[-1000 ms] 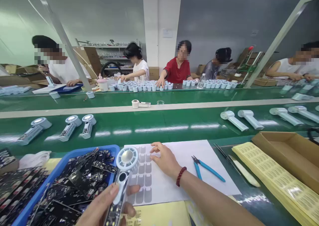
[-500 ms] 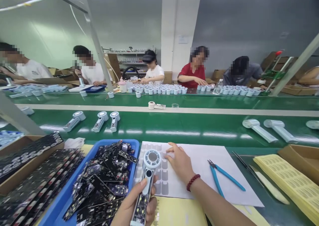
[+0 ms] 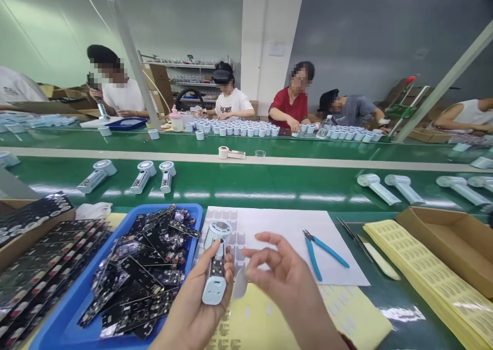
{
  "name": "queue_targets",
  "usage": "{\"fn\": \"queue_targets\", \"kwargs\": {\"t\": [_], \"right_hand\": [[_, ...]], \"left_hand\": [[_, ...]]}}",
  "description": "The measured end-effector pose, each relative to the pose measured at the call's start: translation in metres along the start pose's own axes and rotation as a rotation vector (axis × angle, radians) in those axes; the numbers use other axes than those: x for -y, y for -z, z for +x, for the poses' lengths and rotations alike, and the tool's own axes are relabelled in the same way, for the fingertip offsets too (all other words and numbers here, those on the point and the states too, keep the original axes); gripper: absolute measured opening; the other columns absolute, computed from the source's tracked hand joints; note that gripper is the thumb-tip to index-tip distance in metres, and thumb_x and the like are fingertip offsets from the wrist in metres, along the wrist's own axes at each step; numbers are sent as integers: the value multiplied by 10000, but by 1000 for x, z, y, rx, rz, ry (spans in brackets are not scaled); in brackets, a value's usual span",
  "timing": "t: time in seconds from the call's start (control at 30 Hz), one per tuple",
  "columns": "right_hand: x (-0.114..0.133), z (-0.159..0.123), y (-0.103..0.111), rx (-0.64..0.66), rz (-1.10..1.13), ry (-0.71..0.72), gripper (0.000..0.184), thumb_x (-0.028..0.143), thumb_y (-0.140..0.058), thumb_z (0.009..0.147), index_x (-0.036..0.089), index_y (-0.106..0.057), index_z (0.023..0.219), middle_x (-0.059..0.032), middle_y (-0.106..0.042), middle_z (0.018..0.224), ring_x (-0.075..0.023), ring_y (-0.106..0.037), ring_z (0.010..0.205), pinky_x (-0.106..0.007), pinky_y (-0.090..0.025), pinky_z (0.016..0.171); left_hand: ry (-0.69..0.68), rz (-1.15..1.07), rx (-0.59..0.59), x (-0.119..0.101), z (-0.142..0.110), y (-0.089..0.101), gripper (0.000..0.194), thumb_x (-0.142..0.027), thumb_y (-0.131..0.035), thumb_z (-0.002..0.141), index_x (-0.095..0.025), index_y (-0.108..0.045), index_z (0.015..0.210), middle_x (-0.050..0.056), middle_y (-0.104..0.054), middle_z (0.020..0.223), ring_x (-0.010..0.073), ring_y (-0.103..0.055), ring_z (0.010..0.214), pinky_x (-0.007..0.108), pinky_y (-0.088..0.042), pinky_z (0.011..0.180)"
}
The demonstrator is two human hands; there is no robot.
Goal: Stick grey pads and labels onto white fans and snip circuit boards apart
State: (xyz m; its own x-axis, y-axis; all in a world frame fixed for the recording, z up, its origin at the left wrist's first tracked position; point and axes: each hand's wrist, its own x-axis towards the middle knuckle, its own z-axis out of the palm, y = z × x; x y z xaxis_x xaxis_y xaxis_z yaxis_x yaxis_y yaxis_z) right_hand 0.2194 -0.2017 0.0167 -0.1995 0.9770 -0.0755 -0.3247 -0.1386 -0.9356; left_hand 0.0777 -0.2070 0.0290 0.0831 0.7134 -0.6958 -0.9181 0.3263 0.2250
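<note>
My left hand [image 3: 194, 301] is wrapped round the handle of a light-blue handheld device [image 3: 214, 291]. It has a round head, and a dark circuit board shows in its open handle; the handle's end faces me. Just right of it, my right hand [image 3: 279, 270] is closed in a pinch, thumb and forefinger together. A thin, greyish, translucent sticker [image 3: 241, 283] hangs at those fingertips, slightly blurred. Behind both hands lies a white sheet [image 3: 285, 226] bearing rows of grey stickers [image 3: 239, 225]. Yellow sticker sheets [image 3: 265, 329] lie under my hands.
A blue tray [image 3: 54, 327] of circuit boards [image 3: 142, 268] stands left. Blue-handled cutters [image 3: 325, 252] rest on the white sheet, tweezers [image 3: 354, 237] to their right. Farther right are a yellow stack [image 3: 427, 273] and a cardboard box [image 3: 442, 226]. Similar devices [image 3: 144, 176] lie on the green belt [image 3: 265, 185]; co-workers sit beyond.
My right hand has come back from the white sheet, now pinching a sticker near the device. In my left hand the device has tipped, so its handle end shows. The view has shifted.
</note>
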Motion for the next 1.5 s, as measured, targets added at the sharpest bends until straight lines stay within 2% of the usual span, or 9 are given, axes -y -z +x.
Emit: {"fn": "queue_targets", "kwargs": {"t": [0.13,0.67,0.87,1.0,1.13,1.23,1.33,1.43,1.5], "right_hand": [[-9,-23,-14,9,-5,-51,427,217,-833,646,224,-598,1003,19,-735,688,-281,-654,1161,-377,-524,913],[-9,-14,-21,-16,-102,-62,376,199,-764,681,230,-562,997,16,-753,693,-269,-736,931,-396,-538,869],[-8,-12,-22,-19,-111,-61,355,187,-748,683,243,-562,979,33,-741,675,-252,-735,927,-365,-550,855],[-9,-14,-23,-15,-160,-44,333,204,-746,705,254,-566,981,44,-741,687,-226,-744,820,-348,-570,826],[-21,-18,-24,-56,-380,142,355,208,-734,749,276,-599,1069,40,-729,736,-219,-740,836,-346,-588,836],[-29,-19,-22,-119,-597,381,557,237,-788,729,301,-559,1233,-9,-707,944,-248,-709,984,-342,-598,809],[-28,-17,-9,-186,-573,348,693,326,-810,726,297,-470,1328,-64,-604,1177,-244,-691,989,-290,-600,662],[-29,-19,12,-102,-591,216,415,384,-633,900,284,-503,1281,-65,-595,1157,-212,-685,949,-257,-566,600],[-38,-24,26,-7,-791,202,227,319,-588,933,271,-605,1155,-56,-631,1091,-222,-680,946,-288,-557,661]], "left_hand": [[-10,-34,-40,8,4,-6,95,-144,-523,942,-74,-568,895,40,-593,682,85,-585,444,155,-523,415],[-52,7,37,12,8,-6,150,-152,-473,961,-124,-541,830,15,-549,656,87,-574,514,152,-535,462],[-53,-9,11,11,7,-5,124,-154,-487,958,-125,-542,851,9,-548,660,86,-572,514,153,-535,465],[-56,-5,3,12,6,-2,122,-177,-502,959,-139,-543,850,5,-553,671,82,-574,516,156,-538,464],[-44,-13,-5,16,1,-5,230,-215,-460,982,-143,-549,783,1,-535,638,73,-582,493,144,-542,472],[-55,-1,-62,16,-5,-10,230,-162,-453,974,-136,-561,773,10,-557,640,64,-586,470,130,-544,483],[-35,65,-98,10,-10,-5,162,-113,-489,943,-94,-610,838,36,-593,661,83,-607,476,151,-549,468],[-174,312,-70,1,-14,13,88,-64,-591,861,-68,-677,878,60,-638,672,135,-654,538,222,-594,521],[-311,504,-41,-4,-16,29,82,-50,-680,775,-68,-712,848,78,-675,689,178,-694,632,269,-621,628]]}}
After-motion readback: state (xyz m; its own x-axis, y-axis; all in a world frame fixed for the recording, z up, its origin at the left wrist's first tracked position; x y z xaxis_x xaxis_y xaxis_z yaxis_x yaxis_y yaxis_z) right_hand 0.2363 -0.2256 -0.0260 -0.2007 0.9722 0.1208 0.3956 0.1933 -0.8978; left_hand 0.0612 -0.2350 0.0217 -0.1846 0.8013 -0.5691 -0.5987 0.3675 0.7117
